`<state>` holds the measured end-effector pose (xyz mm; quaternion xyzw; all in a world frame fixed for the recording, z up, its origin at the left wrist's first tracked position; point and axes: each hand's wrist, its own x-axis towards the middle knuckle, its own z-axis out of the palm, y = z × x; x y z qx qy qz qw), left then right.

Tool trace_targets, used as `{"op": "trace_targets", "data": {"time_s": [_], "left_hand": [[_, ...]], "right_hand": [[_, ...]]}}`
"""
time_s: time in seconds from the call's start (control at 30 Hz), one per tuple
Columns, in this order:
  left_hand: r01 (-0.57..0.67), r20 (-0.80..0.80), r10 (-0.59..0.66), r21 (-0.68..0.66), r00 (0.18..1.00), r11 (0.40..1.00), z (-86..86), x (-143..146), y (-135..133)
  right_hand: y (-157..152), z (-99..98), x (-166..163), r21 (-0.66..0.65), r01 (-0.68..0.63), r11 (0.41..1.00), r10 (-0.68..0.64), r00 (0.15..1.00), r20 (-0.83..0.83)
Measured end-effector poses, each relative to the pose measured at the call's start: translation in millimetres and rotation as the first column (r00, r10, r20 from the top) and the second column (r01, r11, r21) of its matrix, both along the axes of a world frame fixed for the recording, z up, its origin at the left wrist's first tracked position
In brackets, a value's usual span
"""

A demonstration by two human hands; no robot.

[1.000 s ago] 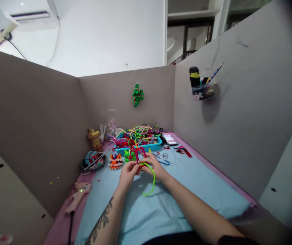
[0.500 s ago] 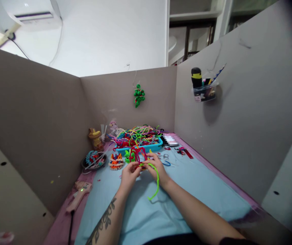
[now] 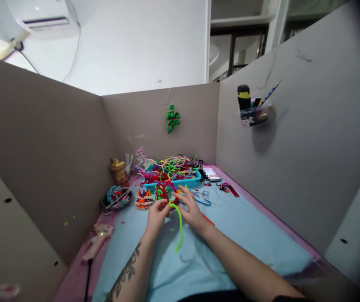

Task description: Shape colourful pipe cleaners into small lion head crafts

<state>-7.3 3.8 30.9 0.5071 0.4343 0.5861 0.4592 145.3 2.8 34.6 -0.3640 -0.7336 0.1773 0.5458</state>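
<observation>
My left hand (image 3: 157, 216) pinches a piece made of bent pipe cleaners, with dark-red loops (image 3: 168, 184) standing up from it. A lime-green pipe cleaner (image 3: 180, 230) is joined at its base and hangs down toward me, its lower end loose. My right hand (image 3: 191, 212) is beside the piece on the right, fingers spread and apart; whether a fingertip touches the loops I cannot tell. Just left of the piece stands an orange-and-cream pipe cleaner craft (image 3: 143, 200). A green craft behind the loops is partly hidden.
A blue tray (image 3: 187, 182) heaped with pipe cleaners stands at the back. Left are a dark bowl (image 3: 126, 204), a lidded cup (image 3: 119, 171) and a pink glue gun (image 3: 98, 242). Scissors (image 3: 205, 193) lie right of my hands. Grey panels enclose the table; a bin (image 3: 253, 116) hangs right.
My right hand has let go of the green pipe cleaner and its fingers have spread. The green strand has swung left and hangs straighter. My left hand keeps its pinch.
</observation>
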Motion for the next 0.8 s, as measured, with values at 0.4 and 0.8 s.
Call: {"op": "trace_targets", "data": {"time_s": [0.4,0.8], "left_hand": [[0.129,-0.211,-0.122,0.021,0.970,0.991,1.6,0,-5],[0.134,-0.296,-0.078,0.174,0.952,0.976,-9.0,0,-4]], "right_hand": [[15,-4.5,9,-0.301,-0.053,0.952,0.025,0.995,-0.096],[8,-2.6,1,-0.379,-0.165,0.911,0.094,0.975,-0.200]]}}
